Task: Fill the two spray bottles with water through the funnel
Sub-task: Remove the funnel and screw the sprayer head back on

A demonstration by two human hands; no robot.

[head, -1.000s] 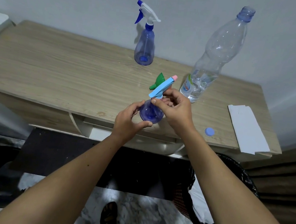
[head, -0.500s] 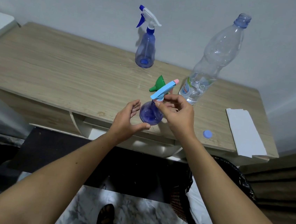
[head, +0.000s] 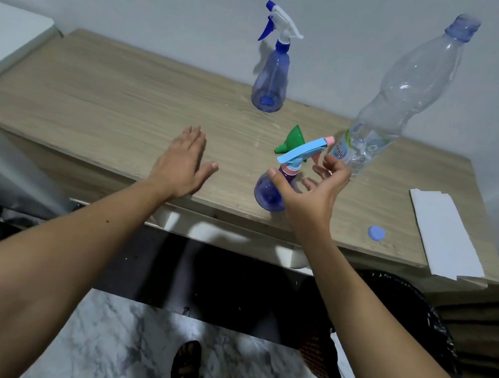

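Observation:
A small purple-blue spray bottle [head: 267, 195] with a light-blue trigger head and pink nozzle stands near the table's front edge. My right hand [head: 312, 195] hovers around its neck with fingers spread and relaxed; the thumb is beside the collar, and no grip shows. My left hand [head: 183, 163] lies flat and open over the wood, well left of that bottle. A green funnel [head: 293, 141] lies on its side just behind the small bottle. The second spray bottle [head: 270, 80], blue with a white and blue trigger head, stands at the back by the wall.
A tall uncapped plastic water bottle [head: 389, 105] with a little water stands at the right rear. Its blue cap [head: 376, 233] and a white folded paper [head: 443, 237] lie on the wooden table [head: 97, 105] at the right front. A black bin [head: 412, 329] sits below.
My left hand let go of the small bottle's body and moved left over the table. My right hand's fingers came off the trigger head and spread apart.

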